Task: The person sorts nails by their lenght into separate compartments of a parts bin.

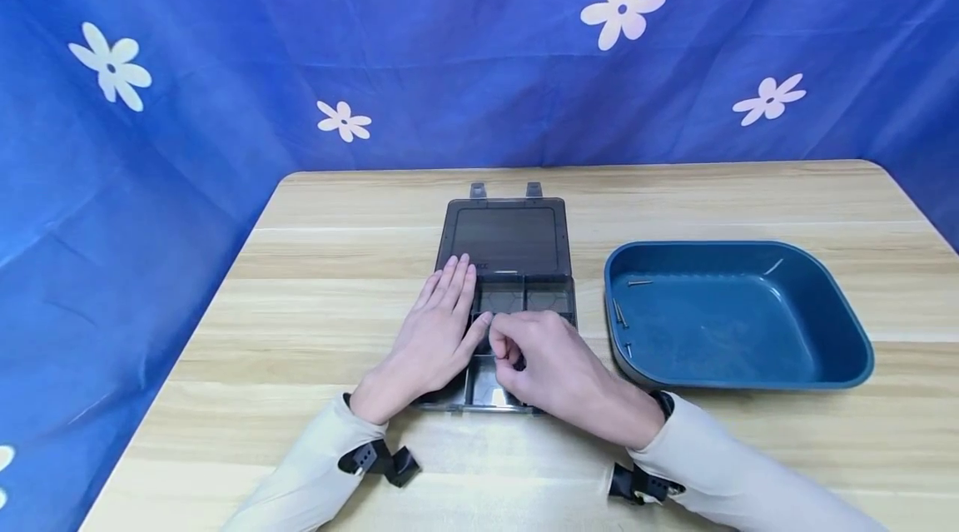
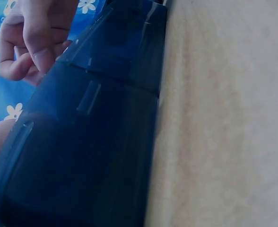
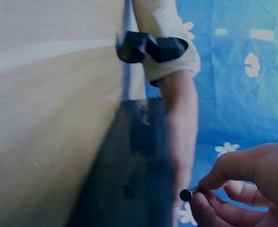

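Note:
A dark translucent compartment box [image 1: 549,292] lies on the table with its lid [image 1: 505,236] swung back. My left hand [image 1: 430,340] rests along the box's left side, its fingers straight and pointing away. Over the middle compartments, my right hand [image 1: 558,361] pinches a small screw [image 3: 187,194] between thumb and forefinger. The screw's round head shows in the right wrist view, while the fingers hide it in the head view. In the left wrist view, the right hand's curled fingers [image 2: 37,52] are just above the box rim.
To the right stands a blue plastic basin [image 1: 749,382] with several screws [image 1: 639,282] lying toward its left side. The wooden table [image 1: 315,282] carries both containers. A blue flowered cloth [image 1: 479,82] hangs behind the table's far edge.

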Available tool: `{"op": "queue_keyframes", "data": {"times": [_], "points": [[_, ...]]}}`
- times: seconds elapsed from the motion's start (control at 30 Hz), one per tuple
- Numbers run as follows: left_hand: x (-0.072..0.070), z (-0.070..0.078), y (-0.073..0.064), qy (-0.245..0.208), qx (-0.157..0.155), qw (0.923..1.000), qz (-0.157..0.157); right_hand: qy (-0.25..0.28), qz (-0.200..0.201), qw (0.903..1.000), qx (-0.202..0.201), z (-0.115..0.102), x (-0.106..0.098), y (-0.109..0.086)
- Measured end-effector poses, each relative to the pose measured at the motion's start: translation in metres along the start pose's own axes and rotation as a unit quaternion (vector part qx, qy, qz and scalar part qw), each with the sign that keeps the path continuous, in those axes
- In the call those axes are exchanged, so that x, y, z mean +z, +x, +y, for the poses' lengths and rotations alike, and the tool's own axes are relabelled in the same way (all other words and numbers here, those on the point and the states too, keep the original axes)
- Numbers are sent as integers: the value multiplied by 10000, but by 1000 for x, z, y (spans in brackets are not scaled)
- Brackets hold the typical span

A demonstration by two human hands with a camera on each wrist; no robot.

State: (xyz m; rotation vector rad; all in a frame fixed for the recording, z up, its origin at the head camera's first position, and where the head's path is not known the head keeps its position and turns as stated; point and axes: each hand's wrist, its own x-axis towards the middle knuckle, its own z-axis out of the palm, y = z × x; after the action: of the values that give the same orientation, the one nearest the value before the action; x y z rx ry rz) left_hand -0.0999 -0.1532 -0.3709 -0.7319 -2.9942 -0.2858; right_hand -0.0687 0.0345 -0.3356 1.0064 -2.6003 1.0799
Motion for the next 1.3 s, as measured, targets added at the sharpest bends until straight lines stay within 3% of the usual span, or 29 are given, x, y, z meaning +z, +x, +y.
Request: {"op": "queue_keyframes", "data": {"times": [0.23, 0.5, 0.63, 0.73, 0.87, 1.03, 1.3], "points": [[-1, 1, 2, 67, 16, 10000, -8, -763, -25, 9969, -209, 2, 4, -5], [-1, 1, 4, 77, 1, 10000, 42, -789, 705, 9943, -96, 17, -39, -12], [1, 0, 4, 94, 2, 9999, 54, -1106, 823, 9903, 148, 32, -59, -20], [1, 0, 4, 72, -26, 10000, 4, -1488, 550, 9866, 378, 42, -71, -28], [2, 0, 2, 64, -40, 10000, -14, -1781, -95, 9836, 274, 56, -85, -41], [1, 0, 1, 69, -23, 10000, 61, -1760, -559, 9827, 139, 73, -94, -52], [2, 1, 1, 77, 5, 10000, 62, -1324, -1053, 9856, -62, 93, -87, -59]]}}
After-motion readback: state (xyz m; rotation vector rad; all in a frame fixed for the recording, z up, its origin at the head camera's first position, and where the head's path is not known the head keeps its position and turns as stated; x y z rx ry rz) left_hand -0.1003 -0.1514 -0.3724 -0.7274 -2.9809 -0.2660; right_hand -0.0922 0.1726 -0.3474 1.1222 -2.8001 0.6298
